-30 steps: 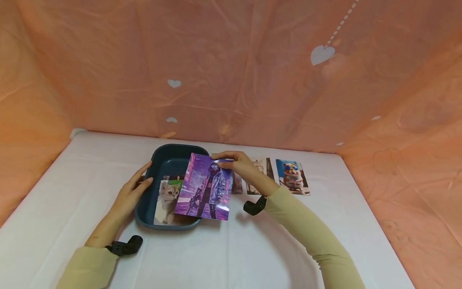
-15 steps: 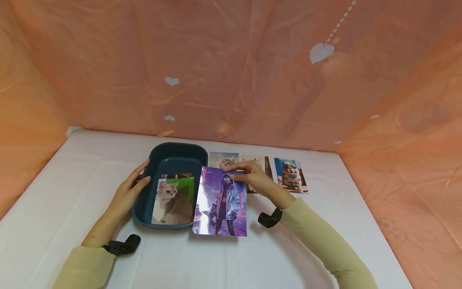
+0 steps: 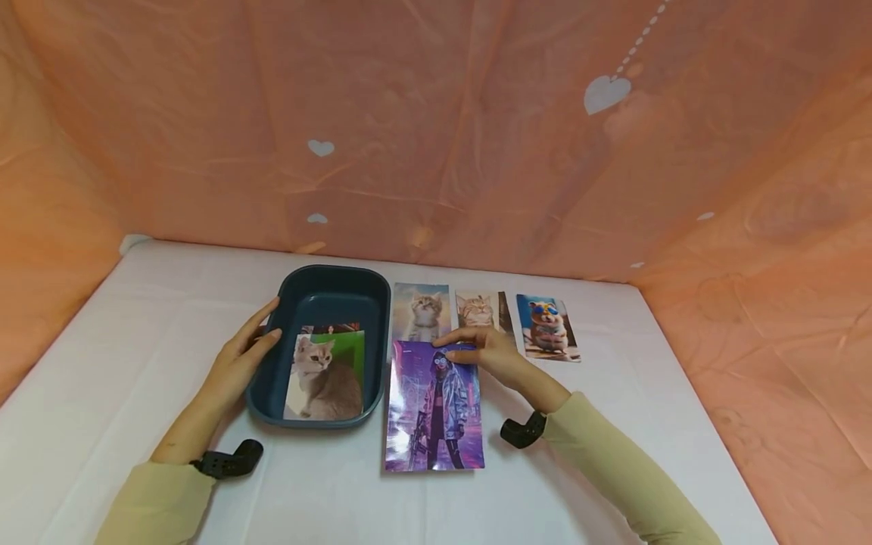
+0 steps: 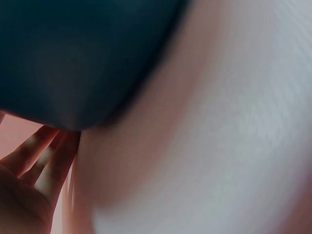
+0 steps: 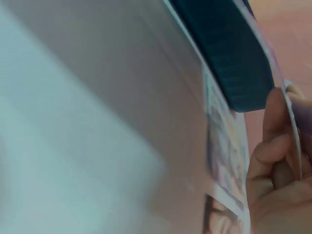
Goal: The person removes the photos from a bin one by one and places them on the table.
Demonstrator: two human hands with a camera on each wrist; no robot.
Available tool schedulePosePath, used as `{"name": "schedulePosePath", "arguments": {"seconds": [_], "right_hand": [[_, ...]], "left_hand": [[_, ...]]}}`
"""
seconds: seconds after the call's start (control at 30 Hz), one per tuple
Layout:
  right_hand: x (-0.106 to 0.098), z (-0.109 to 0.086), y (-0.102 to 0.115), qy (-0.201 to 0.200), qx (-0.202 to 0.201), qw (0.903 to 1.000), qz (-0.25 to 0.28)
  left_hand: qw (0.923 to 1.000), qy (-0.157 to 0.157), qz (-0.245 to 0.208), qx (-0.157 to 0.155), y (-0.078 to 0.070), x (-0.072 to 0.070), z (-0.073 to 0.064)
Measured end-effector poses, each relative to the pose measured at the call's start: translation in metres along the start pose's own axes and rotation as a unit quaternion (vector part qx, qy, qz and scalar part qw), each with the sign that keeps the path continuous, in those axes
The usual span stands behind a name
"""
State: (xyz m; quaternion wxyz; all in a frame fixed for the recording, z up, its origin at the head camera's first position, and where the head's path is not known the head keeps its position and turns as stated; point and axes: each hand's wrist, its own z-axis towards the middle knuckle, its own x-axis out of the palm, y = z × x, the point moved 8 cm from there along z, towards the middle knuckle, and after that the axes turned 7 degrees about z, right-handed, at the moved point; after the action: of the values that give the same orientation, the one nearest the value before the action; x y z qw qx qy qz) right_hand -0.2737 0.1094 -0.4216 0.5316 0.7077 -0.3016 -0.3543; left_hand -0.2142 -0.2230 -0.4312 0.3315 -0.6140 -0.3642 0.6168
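My right hand (image 3: 493, 356) pinches the top edge of a glossy purple picture card (image 3: 434, 409) showing a hooded figure. The card hangs just above the table in front of the tub's right side; the right wrist view shows it edge-on between fingers and thumb. My left hand (image 3: 235, 367) rests its fairly straight fingers against the left side of a dark blue plastic tub (image 3: 327, 299). Inside the tub lies a cat picture card (image 3: 334, 382), partly covering another dark card (image 3: 331, 328).
Right of the tub, a kitten card (image 3: 418, 306), an orange cat card (image 3: 474, 304) and a hamster card (image 3: 547, 325) lie in a row on the white table (image 3: 327, 492). An orange curtain (image 3: 436, 129) stands behind.
My right hand has carried the purple card out from over the tub, to the right and toward me, uncovering the cat card and the kitten card. The left hand stays at the tub.
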Motion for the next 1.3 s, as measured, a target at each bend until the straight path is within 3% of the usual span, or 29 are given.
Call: {"name": "schedulePosePath", "arguments": {"seconds": [0.13,0.37,0.8,1.1,1.3], "right_hand": [[0.005,0.000,-0.008,0.010,-0.006,0.9999,0.006],[0.015,0.002,-0.016,0.026,-0.021,0.9976,-0.061],[0.020,0.004,-0.023,0.030,-0.028,0.9949,-0.093],[0.019,0.000,-0.014,0.037,-0.044,0.9900,-0.129],[0.014,0.000,0.000,0.039,-0.064,0.9914,-0.107]], "left_hand": [[1.0000,-0.001,-0.001,0.000,0.000,0.000,0.001],[1.0000,0.000,-0.003,0.001,0.001,0.001,0.001],[1.0000,-0.001,-0.002,0.001,0.002,0.001,0.003],[1.0000,0.000,-0.004,0.003,0.001,0.001,0.003],[1.0000,-0.001,-0.003,0.000,0.003,0.001,0.003]]}}
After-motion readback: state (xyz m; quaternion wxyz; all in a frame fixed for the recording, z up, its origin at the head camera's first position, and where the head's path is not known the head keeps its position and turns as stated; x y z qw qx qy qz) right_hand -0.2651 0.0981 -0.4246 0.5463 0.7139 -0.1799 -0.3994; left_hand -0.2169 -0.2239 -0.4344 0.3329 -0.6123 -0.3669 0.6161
